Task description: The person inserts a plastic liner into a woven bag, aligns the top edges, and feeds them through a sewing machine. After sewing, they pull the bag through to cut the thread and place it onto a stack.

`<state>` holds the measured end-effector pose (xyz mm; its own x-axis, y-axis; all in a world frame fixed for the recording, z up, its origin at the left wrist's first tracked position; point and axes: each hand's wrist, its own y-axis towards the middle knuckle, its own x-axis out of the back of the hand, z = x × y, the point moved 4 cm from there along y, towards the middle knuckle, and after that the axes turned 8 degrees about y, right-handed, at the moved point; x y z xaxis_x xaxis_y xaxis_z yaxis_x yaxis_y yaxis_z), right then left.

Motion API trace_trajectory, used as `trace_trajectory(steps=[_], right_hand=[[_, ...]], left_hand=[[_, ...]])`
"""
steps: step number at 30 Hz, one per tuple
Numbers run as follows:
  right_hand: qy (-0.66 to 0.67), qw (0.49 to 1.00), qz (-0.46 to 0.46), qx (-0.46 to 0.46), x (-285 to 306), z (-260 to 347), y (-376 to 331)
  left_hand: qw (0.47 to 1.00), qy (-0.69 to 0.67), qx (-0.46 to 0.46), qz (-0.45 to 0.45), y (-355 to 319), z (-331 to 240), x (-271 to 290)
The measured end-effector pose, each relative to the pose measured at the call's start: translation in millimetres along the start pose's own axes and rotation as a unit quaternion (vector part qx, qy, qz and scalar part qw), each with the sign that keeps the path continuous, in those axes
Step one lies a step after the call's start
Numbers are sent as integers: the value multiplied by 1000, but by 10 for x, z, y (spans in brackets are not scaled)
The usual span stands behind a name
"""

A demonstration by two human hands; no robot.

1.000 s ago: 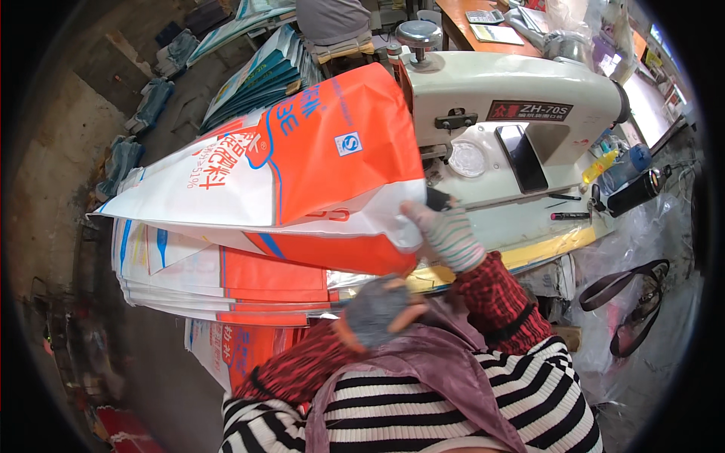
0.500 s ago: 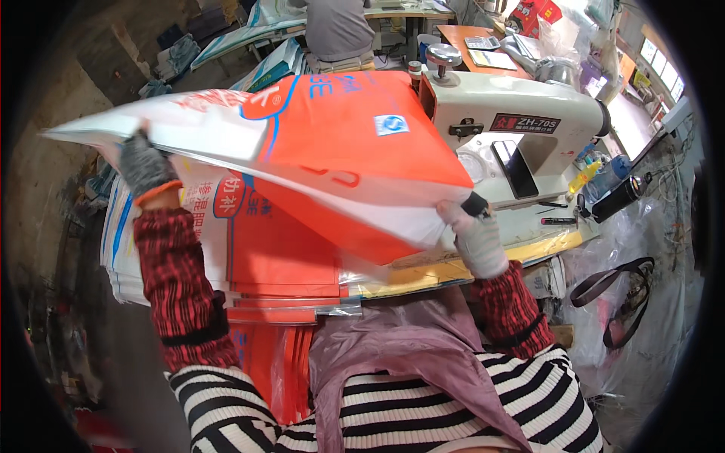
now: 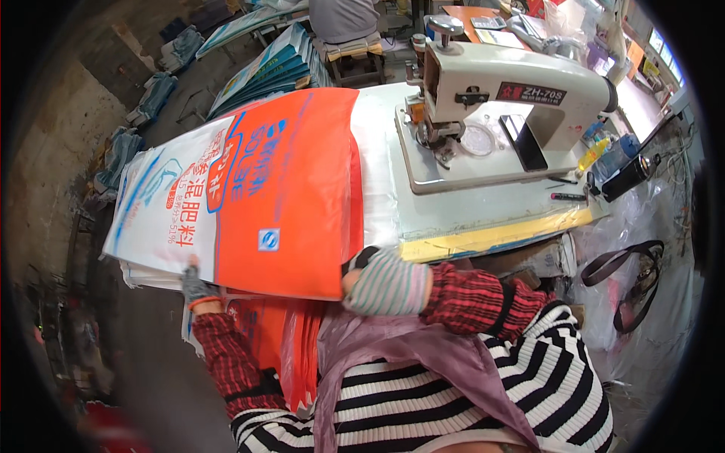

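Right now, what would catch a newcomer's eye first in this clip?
The big orange and white woven sack spread flat across the middle. The left hand and the right hand, both gloved, have a grip on its near edge. Right of it stands a cream sewing machine on the table.

Left hand (image 3: 198,287) fingertips hidden under the orange-and-white sack (image 3: 257,196); far seated person (image 3: 343,19) cut off by the edge.

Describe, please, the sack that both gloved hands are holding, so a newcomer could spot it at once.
Start at the cream sewing machine; left of it lies the top sack, flat on a pile. It is half orange, half white with blue trim, and gripped at its near edge by both hands.
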<state>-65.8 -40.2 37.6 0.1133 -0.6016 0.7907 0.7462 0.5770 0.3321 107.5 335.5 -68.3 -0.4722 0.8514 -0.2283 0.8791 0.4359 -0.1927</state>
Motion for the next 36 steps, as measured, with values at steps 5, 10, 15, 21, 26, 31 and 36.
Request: trace_trajectory(steps=[5,10,15,21,26,31,36], right_hand=[[115,978,55,168,-236,686,117],[146,962,218,-80,-391,89,85],[183,857,-169,-450,-351,-1551,-576],[359,820,-287,-342,-352,-1762,-585],[-325,938,43,-113,-512,-1642,-258],[-236,942,-60,-232,-230,-1483,-935],[-127,931,-169,-297,-250,-1467,-1048]], left_hand=[[966,253,3,-43,388,313,978],[951,286,-107,-41,40,228,1471],[781,613,60,-102,-444,-120,1564],[523,788,-323,-23,-642,-832,-328],[524,782,-210,265,-49,-108,-1808],[412,880,-120,203,-216,438,-2279],[374,903,-130,166,-443,492,-2518]])
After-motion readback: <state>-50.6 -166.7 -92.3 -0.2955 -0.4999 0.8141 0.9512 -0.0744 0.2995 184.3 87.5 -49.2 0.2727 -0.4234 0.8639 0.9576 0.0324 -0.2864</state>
